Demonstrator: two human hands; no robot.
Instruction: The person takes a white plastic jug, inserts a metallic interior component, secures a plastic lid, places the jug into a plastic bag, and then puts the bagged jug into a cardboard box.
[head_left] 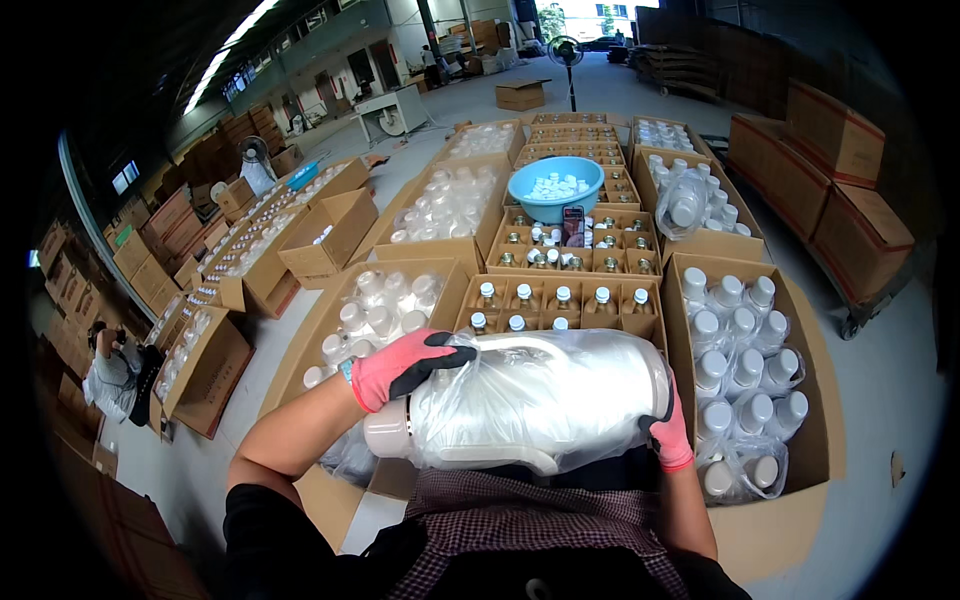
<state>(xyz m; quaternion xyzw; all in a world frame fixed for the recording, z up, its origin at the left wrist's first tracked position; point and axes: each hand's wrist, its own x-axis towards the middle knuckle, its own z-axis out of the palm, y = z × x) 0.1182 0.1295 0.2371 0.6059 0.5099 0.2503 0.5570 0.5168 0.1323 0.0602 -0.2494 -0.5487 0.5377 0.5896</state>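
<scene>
A white thermos jug (535, 395) with a pale pink lid lies sideways in front of me, wrapped in clear plastic film. My left hand (405, 370), in a pink glove with dark fingertips, grips the film over its upper side near the lid. My right hand (668, 430), gloved the same way, is closed round the base end at the right. Just beyond the jug stands a divided carton (600, 322) of bottle-like pieces with white caps. Part of that carton is hidden behind the jug.
Open cartons of bagged white-lidded jugs stand at the right (745, 370) and left (385, 310). Farther ahead, a blue basin (556, 190) of white caps and a phone (573, 226) rest on divided cartons. Another person (115, 375) sits at far left; a loaded cart (820, 210) stands at right.
</scene>
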